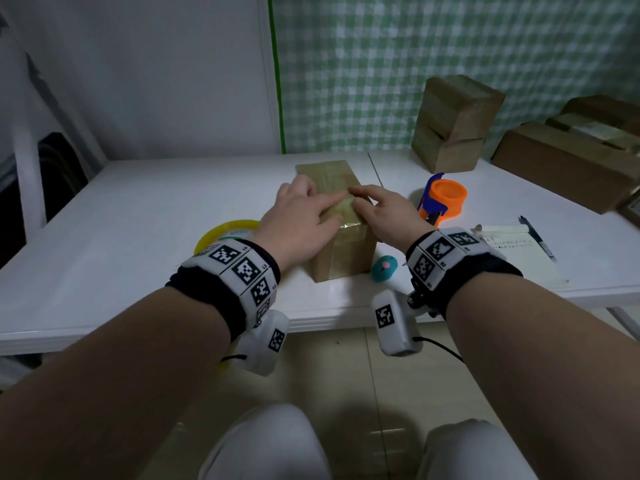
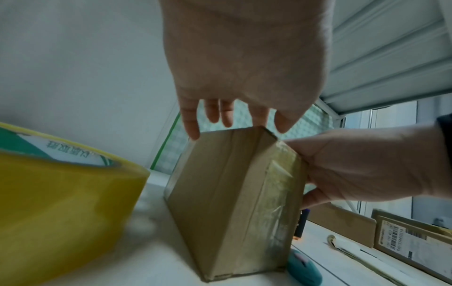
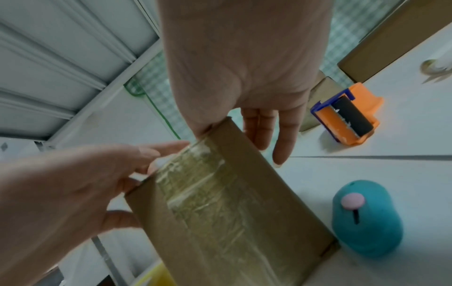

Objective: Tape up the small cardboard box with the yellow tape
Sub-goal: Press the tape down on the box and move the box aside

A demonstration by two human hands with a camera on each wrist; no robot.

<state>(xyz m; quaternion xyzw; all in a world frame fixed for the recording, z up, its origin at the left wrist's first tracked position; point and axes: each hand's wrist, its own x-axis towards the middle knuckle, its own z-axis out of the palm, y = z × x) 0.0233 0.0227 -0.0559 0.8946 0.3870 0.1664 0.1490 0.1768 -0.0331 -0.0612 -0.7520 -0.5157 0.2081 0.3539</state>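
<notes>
The small cardboard box [image 1: 341, 249] stands on the white table [image 1: 138, 216] in front of me. A shiny yellowish tape strip [image 3: 208, 193] runs down its near face and over its top. My left hand [image 1: 301, 216] lies on the box top with its fingers straight, index finger pressing the tape. My right hand [image 1: 377, 209] presses the top from the right, fingers straight and spread, fingertips meeting the left index. The yellow tape roll [image 1: 221, 233] lies flat on the table left of the box, partly hidden by my left wrist.
An orange and blue tape dispenser [image 1: 443, 199] stands right of the box. A teal rounded object [image 1: 384, 268] lies by the box's near right corner. A notebook [image 1: 519, 251] with a pen sits at the right. Taped brown boxes [image 1: 453, 126] and cartons [image 1: 568, 164] stand at the back right.
</notes>
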